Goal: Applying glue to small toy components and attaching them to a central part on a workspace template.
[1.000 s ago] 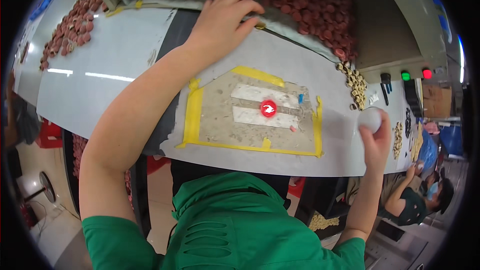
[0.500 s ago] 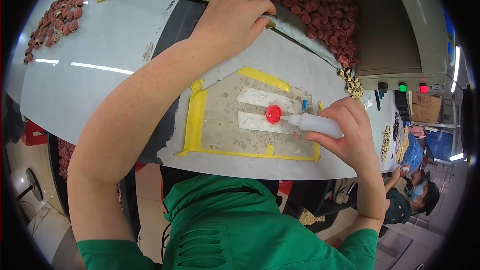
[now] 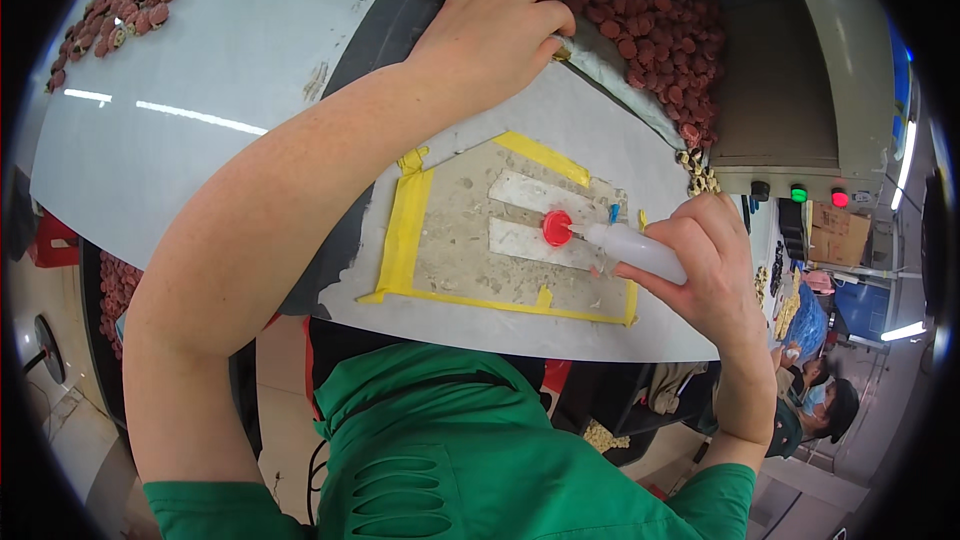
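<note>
My right hand [image 3: 705, 265] is wrapped round a translucent white squeeze bottle [image 3: 640, 250]. Its narrow nozzle points left and meets the right side of a small, shiny, round red cap-like piece [image 3: 556, 228]. That piece rests across two whitish strips [image 3: 530, 190] on a stained grey patch [image 3: 450, 240] framed with yellow tape. Up at the back, my left hand [image 3: 495, 40] bends over a silvery cloth-covered edge beside a heap of dark red round pieces [image 3: 640, 10]. Its thumb and forefinger are close together; what they grip, if anything, is hidden.
A grey machine housing [image 3: 800, 140] with green and red lit buttons stands at the back right. More reddish pieces [image 3: 130, 0] lie at the far left of the white table [image 3: 200, 60]. Another person [image 3: 825, 410] works farther right.
My view has shifted a little, moving the workspace rightward. The bottle tilts slightly more, its nozzle still at the red piece. My left hand stays at the cloth edge.
</note>
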Demonstrator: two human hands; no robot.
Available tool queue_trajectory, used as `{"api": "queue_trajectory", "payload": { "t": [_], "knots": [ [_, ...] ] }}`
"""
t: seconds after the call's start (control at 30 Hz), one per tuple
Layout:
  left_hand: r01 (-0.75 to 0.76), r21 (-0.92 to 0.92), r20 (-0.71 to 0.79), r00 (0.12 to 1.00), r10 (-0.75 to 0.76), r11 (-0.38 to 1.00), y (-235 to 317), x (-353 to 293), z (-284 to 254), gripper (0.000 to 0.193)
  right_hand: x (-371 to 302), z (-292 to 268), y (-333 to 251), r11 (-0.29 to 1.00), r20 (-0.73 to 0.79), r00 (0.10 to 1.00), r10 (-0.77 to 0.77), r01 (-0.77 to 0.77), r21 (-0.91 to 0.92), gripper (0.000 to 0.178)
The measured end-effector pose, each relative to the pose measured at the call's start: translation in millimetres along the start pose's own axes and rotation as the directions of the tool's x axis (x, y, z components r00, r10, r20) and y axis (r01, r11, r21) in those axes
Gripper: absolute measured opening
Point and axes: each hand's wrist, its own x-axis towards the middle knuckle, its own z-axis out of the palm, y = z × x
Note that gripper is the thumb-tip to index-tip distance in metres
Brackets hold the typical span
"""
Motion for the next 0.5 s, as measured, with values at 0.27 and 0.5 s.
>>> {"api": "queue_trajectory", "payload": {
  "t": [0.27, 0.5],
  "knots": [
    [0.011, -0.020, -0.003, 1.000, -0.011, 1.000, -0.2, 3.5, -1.2, 0.017, 21.0, -15.8, -3.7, 0.994, 0.115, 0.989, -0.097, 0.102, -0.045, 0.038],
    [0.007, -0.014, -0.016, 1.000, -0.007, 1.000, -3.9, 3.5, -5.5, 0.016, 29.6, -22.0, -10.3, 0.986, 0.142, 0.979, -0.145, 0.155, -0.063, 0.038]
  ]
}}
